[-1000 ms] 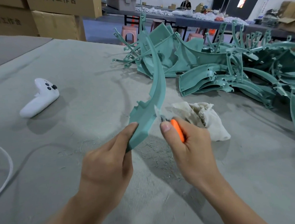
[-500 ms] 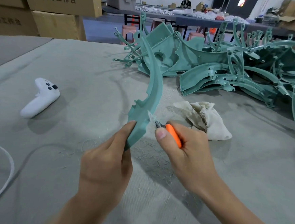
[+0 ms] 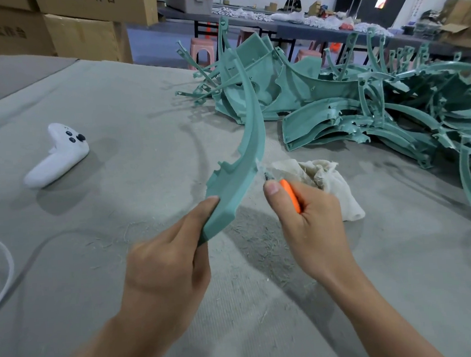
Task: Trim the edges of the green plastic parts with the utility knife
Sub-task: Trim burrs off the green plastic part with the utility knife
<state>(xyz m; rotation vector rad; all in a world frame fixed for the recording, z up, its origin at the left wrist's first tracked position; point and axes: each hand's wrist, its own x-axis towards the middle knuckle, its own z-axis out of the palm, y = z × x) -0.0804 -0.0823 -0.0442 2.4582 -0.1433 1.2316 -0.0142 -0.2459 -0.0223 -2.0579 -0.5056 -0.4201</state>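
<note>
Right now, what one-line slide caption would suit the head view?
Left hand holds a curved green plastic part while right hand sets an orange utility knife at its edge.

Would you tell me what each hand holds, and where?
Left hand: green part, at its lower end. Right hand: knife, by its orange handle.

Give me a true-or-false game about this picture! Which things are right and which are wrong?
1. The left hand holds a curved green part. True.
2. The knife in the right hand has a blue handle. False: the handle is orange.
3. A white controller lies on the table, left of the hands. True.
4. The crumpled cloth sits on top of the pile of green parts. False: it lies on the table by the right hand, in front of the pile.
</note>
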